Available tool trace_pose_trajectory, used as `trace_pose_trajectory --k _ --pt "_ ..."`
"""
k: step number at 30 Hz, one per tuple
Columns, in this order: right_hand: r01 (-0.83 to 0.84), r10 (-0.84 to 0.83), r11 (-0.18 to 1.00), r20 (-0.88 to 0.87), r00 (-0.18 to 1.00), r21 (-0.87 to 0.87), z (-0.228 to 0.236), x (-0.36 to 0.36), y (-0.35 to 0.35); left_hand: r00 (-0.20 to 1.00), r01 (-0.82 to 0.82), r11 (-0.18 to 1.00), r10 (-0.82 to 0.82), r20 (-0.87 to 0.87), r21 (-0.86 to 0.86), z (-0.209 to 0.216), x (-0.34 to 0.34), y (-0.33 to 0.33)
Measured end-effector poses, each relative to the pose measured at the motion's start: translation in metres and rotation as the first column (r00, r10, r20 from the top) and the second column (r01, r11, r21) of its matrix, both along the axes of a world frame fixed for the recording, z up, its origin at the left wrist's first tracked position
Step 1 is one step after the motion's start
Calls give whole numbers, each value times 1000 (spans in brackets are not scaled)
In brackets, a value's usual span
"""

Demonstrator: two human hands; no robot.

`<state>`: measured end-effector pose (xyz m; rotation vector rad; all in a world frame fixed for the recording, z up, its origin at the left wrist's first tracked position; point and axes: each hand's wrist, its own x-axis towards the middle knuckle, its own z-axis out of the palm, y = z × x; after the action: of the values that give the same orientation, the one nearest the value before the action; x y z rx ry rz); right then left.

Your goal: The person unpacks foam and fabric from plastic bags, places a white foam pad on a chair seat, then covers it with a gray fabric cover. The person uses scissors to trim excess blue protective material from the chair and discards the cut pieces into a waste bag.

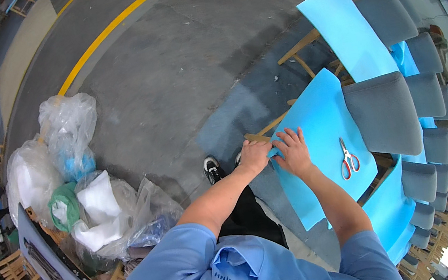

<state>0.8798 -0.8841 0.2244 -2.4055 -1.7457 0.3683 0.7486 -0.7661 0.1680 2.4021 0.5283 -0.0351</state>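
Observation:
A light blue foam sheet [318, 121] covers the seat of a chair whose grey upholstered backrest [383, 112] stands to the right. My left hand [256, 155] is closed at the sheet's left corner, beside the end of a wooden chair leg [258, 137]; its fingertips are partly hidden. My right hand [293, 152] lies on the sheet close by, fingers spread and pointing away from me, thumb near the edge. Scissors [348, 161] with orange and white handles rest on the same sheet, right of my right hand, blades pointing away.
More grey chairs [387, 14] with blue sheets [349, 33] on their seats line the right side. Plastic bags [69, 121] and white foam scraps [99, 200] are heaped at left, by a grey panel [62, 271]. A yellow line [116, 23] crosses the floor.

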Motion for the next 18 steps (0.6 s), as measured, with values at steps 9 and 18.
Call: trace_pose_trajectory --k 9,18 --pt "14 -13 1000 -63 998 20 -5 5 -10 996 -51 999 52 68 -13 0 -6 -3" --pt "95 -74 981 -129 989 169 24 4 -20 990 -142 990 142 23 -10 -2 -9 -15"
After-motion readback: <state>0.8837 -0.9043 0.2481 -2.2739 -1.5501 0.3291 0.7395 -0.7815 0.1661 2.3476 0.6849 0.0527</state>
